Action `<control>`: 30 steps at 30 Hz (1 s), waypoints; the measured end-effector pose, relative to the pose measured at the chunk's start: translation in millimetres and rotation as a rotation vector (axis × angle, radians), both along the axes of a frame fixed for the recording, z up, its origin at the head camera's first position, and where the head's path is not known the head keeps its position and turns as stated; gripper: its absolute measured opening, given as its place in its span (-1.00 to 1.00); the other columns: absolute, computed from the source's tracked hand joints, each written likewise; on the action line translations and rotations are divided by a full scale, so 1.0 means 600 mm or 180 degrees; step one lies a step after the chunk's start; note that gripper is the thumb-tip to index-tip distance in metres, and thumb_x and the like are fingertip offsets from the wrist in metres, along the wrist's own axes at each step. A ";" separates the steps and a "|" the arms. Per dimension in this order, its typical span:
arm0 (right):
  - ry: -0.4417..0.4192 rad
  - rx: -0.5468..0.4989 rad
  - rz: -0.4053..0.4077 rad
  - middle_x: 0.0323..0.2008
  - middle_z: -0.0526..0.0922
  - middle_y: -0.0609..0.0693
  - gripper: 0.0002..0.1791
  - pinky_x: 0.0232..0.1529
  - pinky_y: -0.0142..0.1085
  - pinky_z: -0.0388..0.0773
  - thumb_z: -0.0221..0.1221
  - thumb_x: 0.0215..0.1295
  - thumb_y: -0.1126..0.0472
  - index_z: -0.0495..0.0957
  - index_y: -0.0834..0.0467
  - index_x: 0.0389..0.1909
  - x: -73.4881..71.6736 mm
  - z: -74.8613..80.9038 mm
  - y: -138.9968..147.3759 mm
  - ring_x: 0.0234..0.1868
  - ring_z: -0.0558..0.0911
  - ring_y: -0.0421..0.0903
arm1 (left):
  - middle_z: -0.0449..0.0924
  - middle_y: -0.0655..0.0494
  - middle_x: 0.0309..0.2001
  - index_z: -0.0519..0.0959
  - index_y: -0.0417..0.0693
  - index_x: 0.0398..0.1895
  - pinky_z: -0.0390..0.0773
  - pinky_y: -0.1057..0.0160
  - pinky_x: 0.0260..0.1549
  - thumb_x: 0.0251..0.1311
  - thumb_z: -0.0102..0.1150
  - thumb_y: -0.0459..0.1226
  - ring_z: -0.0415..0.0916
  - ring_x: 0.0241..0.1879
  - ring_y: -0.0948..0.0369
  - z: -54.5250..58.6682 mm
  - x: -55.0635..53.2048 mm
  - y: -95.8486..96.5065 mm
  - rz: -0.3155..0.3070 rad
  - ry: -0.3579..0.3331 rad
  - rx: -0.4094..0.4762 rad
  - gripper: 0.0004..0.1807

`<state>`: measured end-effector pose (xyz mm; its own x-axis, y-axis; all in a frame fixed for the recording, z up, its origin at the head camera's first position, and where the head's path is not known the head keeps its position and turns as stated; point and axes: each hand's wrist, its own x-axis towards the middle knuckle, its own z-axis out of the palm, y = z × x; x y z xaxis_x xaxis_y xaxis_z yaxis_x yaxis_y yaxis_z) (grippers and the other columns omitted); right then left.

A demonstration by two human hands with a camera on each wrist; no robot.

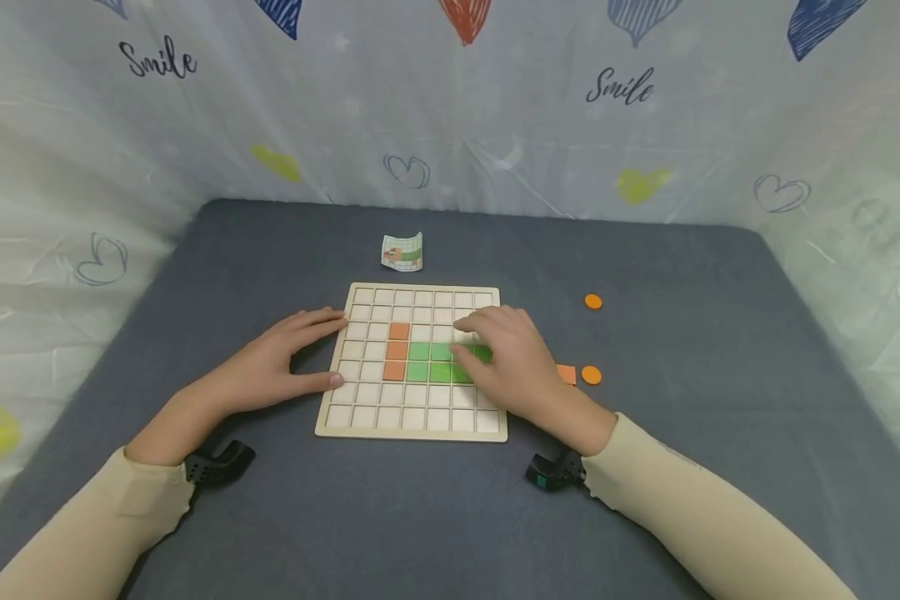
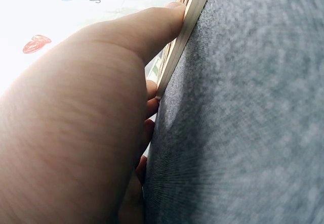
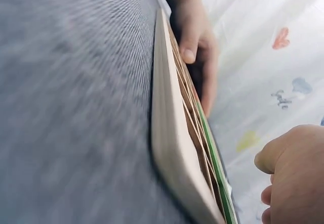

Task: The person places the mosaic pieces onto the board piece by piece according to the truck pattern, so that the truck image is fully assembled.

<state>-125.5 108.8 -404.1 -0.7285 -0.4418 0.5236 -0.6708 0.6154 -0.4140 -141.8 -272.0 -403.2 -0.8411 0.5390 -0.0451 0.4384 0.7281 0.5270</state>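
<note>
A square wooden grid board [image 1: 378,421] lies on the dark cloth. Three orange square tiles [image 1: 395,350] fill a short column in it, with several green tiles [image 1: 429,362] in two rows to their right. My left hand [image 1: 273,362] rests at the board's left edge, thumb and fingers spread apart; in the left wrist view the thumb [image 2: 159,24] touches the rim. Over the right side of the board hovers my right hand [image 1: 513,362], thumb and forefinger apart above the green tiles, partly hiding them. Nothing shows between those fingers.
Two orange discs [image 1: 593,302] lie right of the board. An orange tile [image 1: 567,374], partly covered by the right wrist, is beside the nearer disc. Behind the board stands a small curled picture card [image 1: 402,254]. A printed white curtain [image 1: 450,108] surrounds the table.
</note>
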 end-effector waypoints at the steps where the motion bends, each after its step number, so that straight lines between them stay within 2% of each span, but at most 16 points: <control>1: 0.0028 -0.0013 -0.0019 0.00 0.79 0.05 -0.74 0.07 0.03 0.56 0.43 0.45 0.17 0.80 0.21 0.05 0.002 -0.001 0.007 0.03 0.69 0.06 | 0.08 0.00 0.74 0.26 0.09 0.75 -0.03 -0.47 0.58 0.38 0.46 0.19 -0.19 0.74 -0.23 0.000 -0.001 0.000 -0.0003 0.0004 -0.0005 0.00; 9: 0.0124 -0.0116 -0.0195 -0.09 0.79 0.07 -0.79 -0.10 -0.04 0.46 0.42 0.43 0.24 0.81 0.25 -0.01 0.014 -0.005 0.065 -0.16 0.61 0.04 | 0.08 0.00 0.74 0.27 0.08 0.75 -0.03 -0.47 0.58 0.37 0.47 0.19 -0.17 0.73 -0.22 -0.002 -0.002 0.001 -0.0013 0.0005 -0.0008 0.00; 18: -0.0075 0.0050 -0.0438 -0.17 0.79 0.01 -0.84 -0.10 -0.05 0.44 0.41 0.48 0.23 0.83 0.19 -0.03 0.017 -0.010 0.116 -0.22 0.61 0.00 | 0.10 0.01 0.74 0.28 0.09 0.74 -0.01 -0.45 0.58 0.37 0.48 0.18 -0.15 0.73 -0.21 -0.003 -0.002 0.000 -0.0007 0.0025 0.0004 -0.01; 23: -0.0024 0.0215 -0.0553 -0.25 0.76 0.00 -0.85 -0.18 -0.08 0.40 0.46 0.43 0.18 0.84 0.17 -0.12 0.024 -0.015 0.129 -0.28 0.57 -0.02 | 0.10 0.01 0.74 0.28 0.08 0.74 -0.01 -0.45 0.58 0.37 0.48 0.17 -0.15 0.73 -0.22 -0.001 -0.001 0.001 -0.0012 0.0015 0.0017 -0.01; 30: -0.0067 0.0410 -0.0600 -0.25 0.69 -0.01 -0.81 -0.16 -0.07 0.43 0.54 0.36 0.12 0.84 0.13 -0.15 0.031 -0.021 0.133 -0.27 0.54 -0.02 | 0.09 0.00 0.74 0.27 0.10 0.75 -0.01 -0.47 0.57 0.37 0.47 0.18 -0.17 0.73 -0.24 0.002 0.000 0.002 0.0030 -0.0019 -0.0015 -0.01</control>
